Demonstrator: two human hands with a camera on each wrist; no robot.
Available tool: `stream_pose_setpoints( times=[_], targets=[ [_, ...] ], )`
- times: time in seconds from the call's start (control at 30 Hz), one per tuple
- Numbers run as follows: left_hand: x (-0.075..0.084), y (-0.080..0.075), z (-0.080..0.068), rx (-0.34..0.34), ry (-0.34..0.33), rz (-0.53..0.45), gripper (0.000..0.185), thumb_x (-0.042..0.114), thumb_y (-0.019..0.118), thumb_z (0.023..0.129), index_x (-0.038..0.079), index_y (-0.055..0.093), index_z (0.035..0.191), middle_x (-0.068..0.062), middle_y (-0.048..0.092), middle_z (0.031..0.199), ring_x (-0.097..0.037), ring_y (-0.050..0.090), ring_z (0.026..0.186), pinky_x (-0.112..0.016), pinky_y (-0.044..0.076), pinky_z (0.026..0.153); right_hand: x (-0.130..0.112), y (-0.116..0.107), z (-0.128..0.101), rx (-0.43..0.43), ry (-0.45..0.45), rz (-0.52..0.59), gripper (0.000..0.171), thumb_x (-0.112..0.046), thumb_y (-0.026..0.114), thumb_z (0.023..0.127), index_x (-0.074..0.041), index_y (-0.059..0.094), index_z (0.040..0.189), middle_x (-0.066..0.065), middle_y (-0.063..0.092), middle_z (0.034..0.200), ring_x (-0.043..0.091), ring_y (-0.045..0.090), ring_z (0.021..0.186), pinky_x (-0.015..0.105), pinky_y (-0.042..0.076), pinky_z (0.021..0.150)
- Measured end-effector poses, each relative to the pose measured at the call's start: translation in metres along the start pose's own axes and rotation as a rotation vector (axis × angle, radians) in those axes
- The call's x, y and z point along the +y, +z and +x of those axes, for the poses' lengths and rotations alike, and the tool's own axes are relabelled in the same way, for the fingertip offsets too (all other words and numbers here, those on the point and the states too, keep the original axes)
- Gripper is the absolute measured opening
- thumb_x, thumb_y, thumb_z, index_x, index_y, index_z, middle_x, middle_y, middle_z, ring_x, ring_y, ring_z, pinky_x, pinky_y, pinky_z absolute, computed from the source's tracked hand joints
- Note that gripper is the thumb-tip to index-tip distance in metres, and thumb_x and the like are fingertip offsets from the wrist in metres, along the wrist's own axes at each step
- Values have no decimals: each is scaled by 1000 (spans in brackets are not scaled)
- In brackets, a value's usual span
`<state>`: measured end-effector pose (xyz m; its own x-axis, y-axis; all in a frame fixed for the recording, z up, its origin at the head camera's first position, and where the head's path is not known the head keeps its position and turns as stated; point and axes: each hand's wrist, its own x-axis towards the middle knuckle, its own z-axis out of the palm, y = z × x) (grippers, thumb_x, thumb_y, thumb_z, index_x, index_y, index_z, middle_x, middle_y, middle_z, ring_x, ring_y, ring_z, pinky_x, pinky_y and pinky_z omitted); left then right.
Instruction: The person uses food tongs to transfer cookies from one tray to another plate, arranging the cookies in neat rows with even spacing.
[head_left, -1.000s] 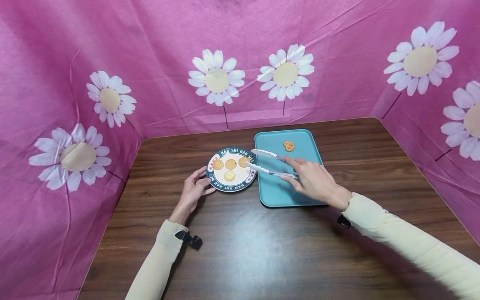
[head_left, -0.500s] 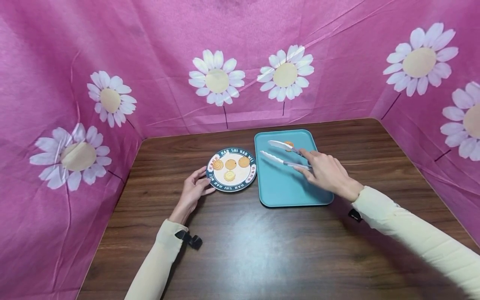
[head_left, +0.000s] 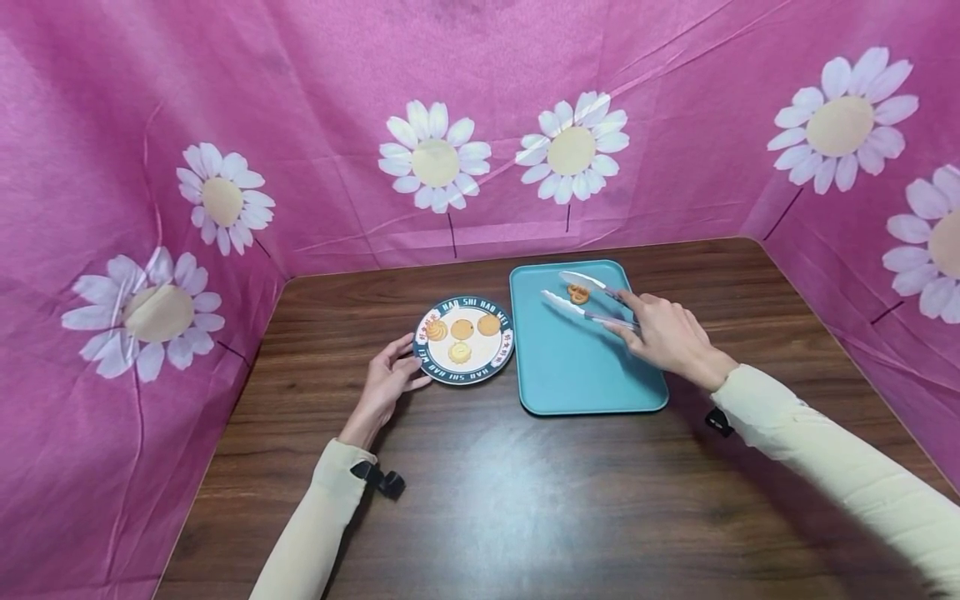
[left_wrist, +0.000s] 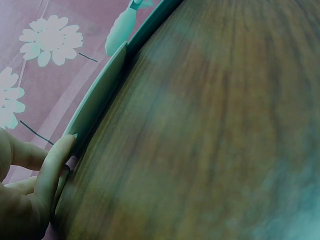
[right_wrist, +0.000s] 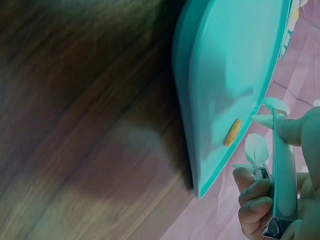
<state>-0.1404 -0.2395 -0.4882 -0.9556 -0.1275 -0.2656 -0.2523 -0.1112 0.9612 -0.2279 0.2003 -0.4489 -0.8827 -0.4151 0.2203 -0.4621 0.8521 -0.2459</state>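
Observation:
A round plate (head_left: pixel 497 359) with a lettered dark rim carries several small cookies (head_left: pixel 461 329). My left hand (head_left: pixel 405 367) rests against its left rim with fairly straight fingers (left_wrist: pixel 56 167); the plate's edge (left_wrist: pixel 97 102) shows in the left wrist view. To the right lies a teal tray (head_left: pixel 585 367) with one orange cookie (head_left: pixel 578 292) at its far end. My right hand (head_left: pixel 628 313) grips white tongs (head_left: pixel 592 300), whose open tips stand on either side of that cookie. The right wrist view shows the tray (right_wrist: pixel 230 65), the cookie (right_wrist: pixel 232 132) and the tongs (right_wrist: pixel 285 165).
The dark wooden table (head_left: pixel 525 500) is walled on three sides by pink cloth with white daisies (head_left: pixel 435 158). Both forearms wear cream sleeves with a black clip at each wrist.
My right hand has carried the tongs from over the plate's right edge back across the tray to its far end, where the tips now bracket the lone cookie. The left hand has stayed put.

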Motion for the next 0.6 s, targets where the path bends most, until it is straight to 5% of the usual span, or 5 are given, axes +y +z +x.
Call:
stream_pose_setpoints(
  times=[0.6],
  targets=[
    [-1, 1, 0, 1, 4, 2, 61, -10, 50, 102, 5, 37, 160, -23, 39, 158, -13, 59, 109, -22, 68, 83, 15, -4, 1, -54, 16, -16, 63, -46, 66, 100, -2, 57, 144, 10, 57, 79, 21, 51, 55, 29, 39, 37]
  ],
)
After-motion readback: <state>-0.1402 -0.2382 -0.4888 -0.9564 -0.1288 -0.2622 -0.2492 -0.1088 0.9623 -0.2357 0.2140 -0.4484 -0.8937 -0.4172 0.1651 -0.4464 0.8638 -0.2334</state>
